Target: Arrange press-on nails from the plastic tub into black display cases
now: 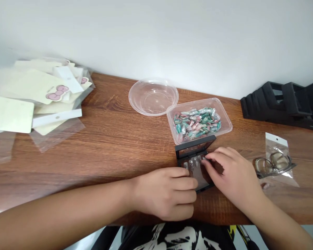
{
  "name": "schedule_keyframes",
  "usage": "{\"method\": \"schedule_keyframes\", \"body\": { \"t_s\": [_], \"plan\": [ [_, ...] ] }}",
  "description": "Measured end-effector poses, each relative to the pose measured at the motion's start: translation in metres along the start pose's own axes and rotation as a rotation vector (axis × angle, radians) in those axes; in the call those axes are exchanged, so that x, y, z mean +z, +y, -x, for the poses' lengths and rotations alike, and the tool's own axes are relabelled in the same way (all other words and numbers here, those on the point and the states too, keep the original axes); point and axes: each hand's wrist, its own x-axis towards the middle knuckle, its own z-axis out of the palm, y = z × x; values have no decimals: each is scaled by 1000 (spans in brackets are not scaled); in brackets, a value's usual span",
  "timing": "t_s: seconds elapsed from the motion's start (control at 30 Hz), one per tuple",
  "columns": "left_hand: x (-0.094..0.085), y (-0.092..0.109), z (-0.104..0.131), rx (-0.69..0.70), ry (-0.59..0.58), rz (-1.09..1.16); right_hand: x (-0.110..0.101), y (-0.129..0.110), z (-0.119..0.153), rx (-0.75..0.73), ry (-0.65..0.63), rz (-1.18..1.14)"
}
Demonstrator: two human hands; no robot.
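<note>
Left hand (167,192) curled loosely, fingers resting on the near left edge of a small black case (195,163), steadying it. Right hand (233,177) bent over the case's right side, fingertips pinching a nail tip (203,159) in the row inside. Case lies open on the desk (114,146), near centre. Just beyond it a clear tub (225,119) of coloured nail tips, then a round lid (153,96). Right: bagged glasses (273,163), black rack (284,102). Far left: card packets (41,93).
</note>
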Motion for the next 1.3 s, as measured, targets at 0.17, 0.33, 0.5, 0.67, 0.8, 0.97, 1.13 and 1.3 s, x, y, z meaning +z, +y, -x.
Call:
{"method": "schedule_keyframes", "body": {
  "t_s": [0.17,0.33,0.5,0.67,0.8,0.97,1.13,1.3],
  "plan": [
    [-1,0,1,-38,-13,29,-1,2,-2,83,-95,-84],
    [-1,1,1,-52,-23,27,-2,6,-9,152,-302,-197],
    [0,1,2,-58,-33,17,-2,5,-10,172,-310,-208],
    [-1,0,2,-63,-32,32,-1,1,-9,174,-288,-167],
    [0,-1,1,-111,19,-47,0,1,-8,136,-276,-106],
    [4,2,2,-298,-20,-221,0,2,-7,128,-294,-96],
    [8,5,2,-427,-123,-324,2,2,-5,140,-279,-94],
    [8,2,2,-450,-203,-326,2,1,-6,125,-240,-54]
  ]
}}
